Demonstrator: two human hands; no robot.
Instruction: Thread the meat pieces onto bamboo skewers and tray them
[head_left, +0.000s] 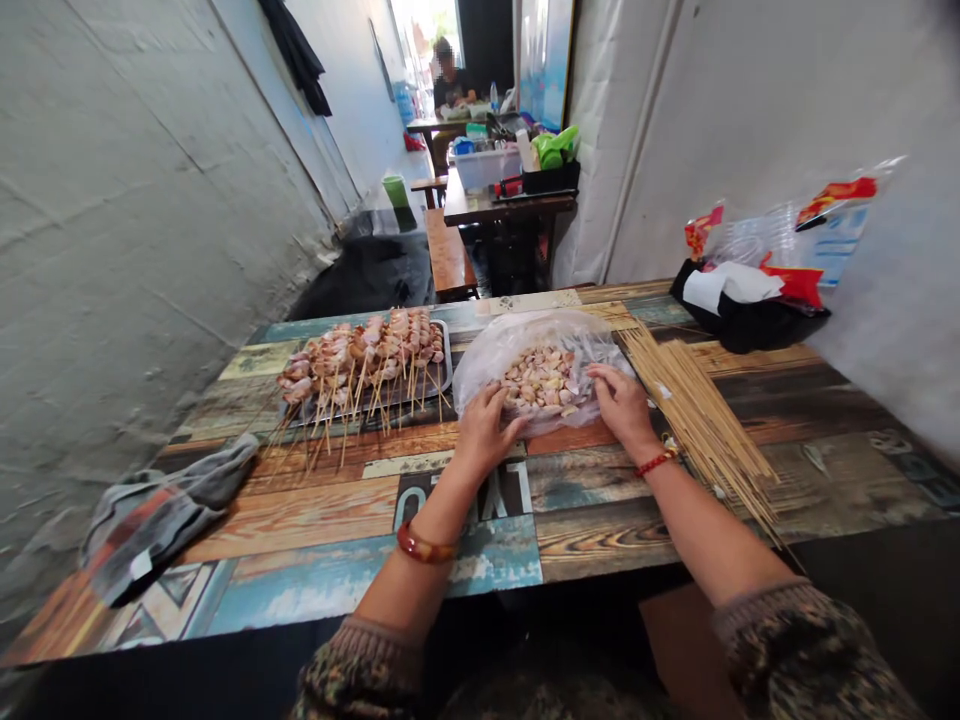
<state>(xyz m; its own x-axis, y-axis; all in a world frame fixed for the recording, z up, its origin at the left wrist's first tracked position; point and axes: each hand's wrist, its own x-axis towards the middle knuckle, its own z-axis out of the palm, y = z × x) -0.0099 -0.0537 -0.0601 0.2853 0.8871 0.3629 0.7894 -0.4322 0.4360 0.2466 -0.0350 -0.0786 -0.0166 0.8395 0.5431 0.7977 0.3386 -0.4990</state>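
Observation:
A clear plastic bag (480,348) lies spread on the table in front of me, its mouth opened out around a heap of small pale pinkish pieces (541,378). They look like raw meat bits, though the exact kind is hard to tell. At the bag's near left edge, my left hand (486,425) has its fingers curled on the plastic, thumb towards the heap. My right hand (622,402) grips the plastic on the opposite side. Bare bamboo skewers (697,415) lie in a bundle just beyond my right hand. Left of the bag, skewered raw meat (360,350) is piled on a metal tray (448,355).
A grey cloth (169,515) lies at the table's left edge. Against the right wall sits a black bag with packaging (750,300). Behind are a bench (448,250), another table with a plastic box (487,168), and a seated person (452,88).

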